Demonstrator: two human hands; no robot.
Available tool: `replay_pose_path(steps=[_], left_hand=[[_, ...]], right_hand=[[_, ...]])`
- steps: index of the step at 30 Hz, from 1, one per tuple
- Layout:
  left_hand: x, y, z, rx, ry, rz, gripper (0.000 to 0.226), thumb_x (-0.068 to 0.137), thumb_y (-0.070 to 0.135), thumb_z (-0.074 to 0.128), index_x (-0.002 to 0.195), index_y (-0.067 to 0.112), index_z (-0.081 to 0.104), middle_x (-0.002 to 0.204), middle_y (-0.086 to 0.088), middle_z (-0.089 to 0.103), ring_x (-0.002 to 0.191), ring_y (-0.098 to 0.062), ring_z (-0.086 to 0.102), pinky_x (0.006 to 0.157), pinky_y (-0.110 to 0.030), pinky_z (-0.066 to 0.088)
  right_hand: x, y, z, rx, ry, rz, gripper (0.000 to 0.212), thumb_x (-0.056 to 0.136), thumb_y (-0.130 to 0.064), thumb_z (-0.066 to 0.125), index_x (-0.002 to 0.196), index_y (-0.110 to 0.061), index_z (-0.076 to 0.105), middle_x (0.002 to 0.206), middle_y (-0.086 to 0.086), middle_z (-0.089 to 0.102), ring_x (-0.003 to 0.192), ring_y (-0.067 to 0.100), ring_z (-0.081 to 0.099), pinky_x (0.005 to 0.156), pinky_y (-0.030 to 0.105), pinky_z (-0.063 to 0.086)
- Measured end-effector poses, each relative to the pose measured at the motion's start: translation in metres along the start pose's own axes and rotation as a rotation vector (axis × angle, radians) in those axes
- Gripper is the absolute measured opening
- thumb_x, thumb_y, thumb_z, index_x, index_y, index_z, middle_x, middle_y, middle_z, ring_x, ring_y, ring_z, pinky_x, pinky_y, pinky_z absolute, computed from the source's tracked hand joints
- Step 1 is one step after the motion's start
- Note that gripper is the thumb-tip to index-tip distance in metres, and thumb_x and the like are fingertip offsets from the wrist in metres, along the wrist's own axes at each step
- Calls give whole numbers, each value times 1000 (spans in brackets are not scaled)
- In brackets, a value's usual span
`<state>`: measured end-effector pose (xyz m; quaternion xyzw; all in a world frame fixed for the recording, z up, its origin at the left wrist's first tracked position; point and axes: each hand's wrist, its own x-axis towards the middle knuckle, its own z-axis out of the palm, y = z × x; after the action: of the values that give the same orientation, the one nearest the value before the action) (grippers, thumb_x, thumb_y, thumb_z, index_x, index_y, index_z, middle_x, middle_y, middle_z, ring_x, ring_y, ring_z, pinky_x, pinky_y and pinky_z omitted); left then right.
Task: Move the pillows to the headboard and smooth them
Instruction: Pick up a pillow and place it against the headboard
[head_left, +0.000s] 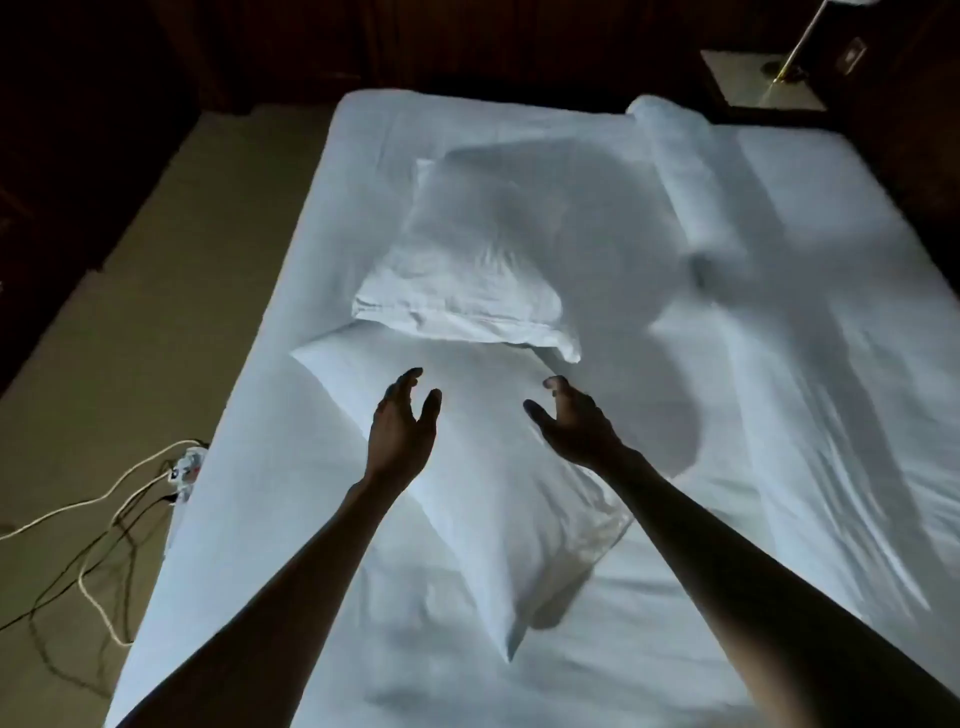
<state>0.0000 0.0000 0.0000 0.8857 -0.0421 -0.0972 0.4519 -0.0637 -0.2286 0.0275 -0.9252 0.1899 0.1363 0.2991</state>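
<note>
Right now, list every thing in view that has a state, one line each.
Near white fabric pillow: lying flat and askew, mid-bed.
Far white creased pillow: lying flat, its near edge overlapping the near pillow.
Rolled white bolster: lying along the bed, blurred.
White bed sheet: spread, wrinkled.
Left hand: fingers spread, above the near pillow, holding nothing.
Right hand: fingers curled open, holding nothing.
White power strip: on the floor, cables plugged in.

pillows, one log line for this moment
left hand open | right hand open | both above near pillow | far pillow overlaps it
</note>
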Motion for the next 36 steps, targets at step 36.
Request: replay_pose_path(steps=[36], left_hand=[[-54, -78, 69, -143, 181, -455, 103, 76, 80, 69, 160, 52, 16, 168, 13, 31, 149, -24, 41, 116, -48, 33]], right_hand=[[-12, 43, 129, 159, 40, 114, 101, 75, -76, 68, 156, -27, 34, 131, 8, 70, 113, 38, 67, 99, 44, 53]])
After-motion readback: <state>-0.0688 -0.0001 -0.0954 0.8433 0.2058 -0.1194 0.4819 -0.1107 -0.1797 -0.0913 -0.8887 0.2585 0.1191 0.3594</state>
